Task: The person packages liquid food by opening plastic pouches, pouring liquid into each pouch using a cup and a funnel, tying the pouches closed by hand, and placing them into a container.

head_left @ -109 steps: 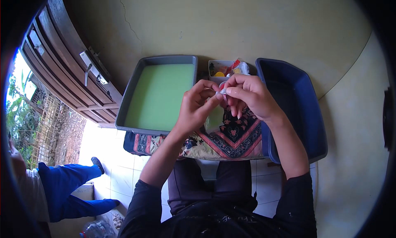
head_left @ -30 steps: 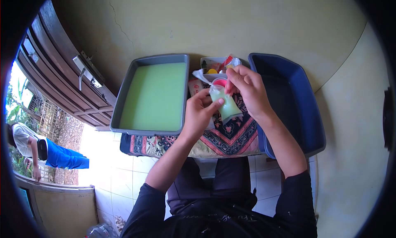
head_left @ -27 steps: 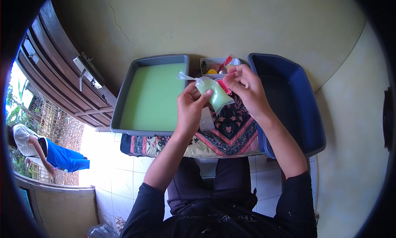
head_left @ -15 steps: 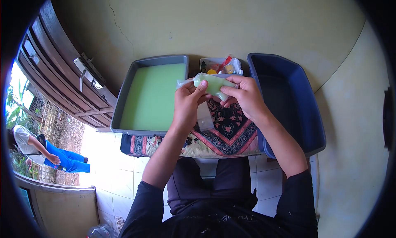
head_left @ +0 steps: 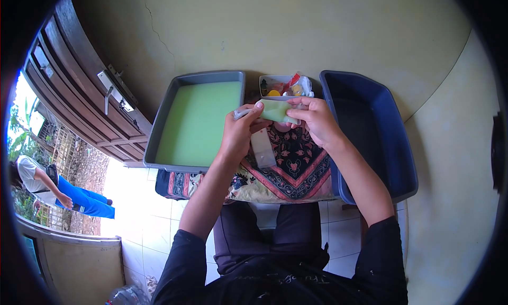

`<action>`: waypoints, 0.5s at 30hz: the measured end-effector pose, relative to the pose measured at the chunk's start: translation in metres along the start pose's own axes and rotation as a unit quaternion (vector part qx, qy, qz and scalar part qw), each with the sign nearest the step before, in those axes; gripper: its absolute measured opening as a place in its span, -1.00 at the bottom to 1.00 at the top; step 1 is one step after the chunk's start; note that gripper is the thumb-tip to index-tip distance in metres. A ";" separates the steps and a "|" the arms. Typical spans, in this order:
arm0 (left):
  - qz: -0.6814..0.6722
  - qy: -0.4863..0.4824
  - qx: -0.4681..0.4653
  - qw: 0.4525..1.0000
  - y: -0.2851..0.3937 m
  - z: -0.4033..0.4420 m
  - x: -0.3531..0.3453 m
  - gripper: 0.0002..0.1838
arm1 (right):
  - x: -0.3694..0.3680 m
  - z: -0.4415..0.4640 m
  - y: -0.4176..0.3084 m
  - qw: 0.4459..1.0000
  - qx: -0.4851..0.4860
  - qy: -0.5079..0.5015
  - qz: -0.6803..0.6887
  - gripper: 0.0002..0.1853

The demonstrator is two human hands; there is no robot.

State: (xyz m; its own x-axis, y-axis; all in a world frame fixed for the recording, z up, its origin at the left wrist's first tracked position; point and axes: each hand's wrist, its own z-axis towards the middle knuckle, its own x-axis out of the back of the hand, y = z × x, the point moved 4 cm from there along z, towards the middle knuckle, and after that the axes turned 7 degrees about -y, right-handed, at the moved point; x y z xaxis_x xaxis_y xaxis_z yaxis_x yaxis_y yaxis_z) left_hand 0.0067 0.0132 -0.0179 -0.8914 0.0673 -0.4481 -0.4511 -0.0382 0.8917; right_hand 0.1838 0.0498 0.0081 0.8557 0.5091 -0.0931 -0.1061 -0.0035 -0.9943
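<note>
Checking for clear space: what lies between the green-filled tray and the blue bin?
Head view: white box, patterned cloth bearing a pale packet, something pink, both hands holding the green bag.

Pale, thin script lettering (head_left: 309, 280) on the near front of the person's black shirt (head_left: 238, 289), a little right of the middle, opening with what looks like "Th", the following letters small, faint and blurred, full wording unreadable
</note>
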 end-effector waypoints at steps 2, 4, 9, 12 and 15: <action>0.008 0.021 -0.005 1.000 -0.007 0.005 0.005 -0.75 | 0.000 0.003 0.006 0.996 -0.020 -0.031 0.081 -0.72; 0.012 0.022 -0.007 1.000 -0.010 0.009 0.007 -0.75 | -0.002 0.001 0.004 0.994 -0.036 -0.012 0.098 -0.72; 0.010 0.028 0.001 1.000 -0.020 0.023 -0.001 -0.78 | 0.008 0.000 0.002 0.992 -0.040 0.030 0.112 -0.72; -0.006 0.011 0.007 1.000 -0.021 0.039 -0.020 -0.82 | 0.038 0.009 0.005 0.998 0.011 0.050 0.043 -0.72; -0.023 -0.034 0.030 0.999 -0.024 0.054 -0.041 -0.75 | 0.059 0.007 -0.004 0.995 0.029 0.088 0.020 -0.75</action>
State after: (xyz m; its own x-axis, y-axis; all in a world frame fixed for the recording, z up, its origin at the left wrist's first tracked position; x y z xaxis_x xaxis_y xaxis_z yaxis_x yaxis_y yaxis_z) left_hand 0.0561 0.0648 -0.0173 -0.8638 0.1359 -0.4851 -0.4864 0.0258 0.8734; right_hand 0.2310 0.0862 0.0067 0.9251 0.3509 -0.1449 -0.1664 0.0318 -0.9855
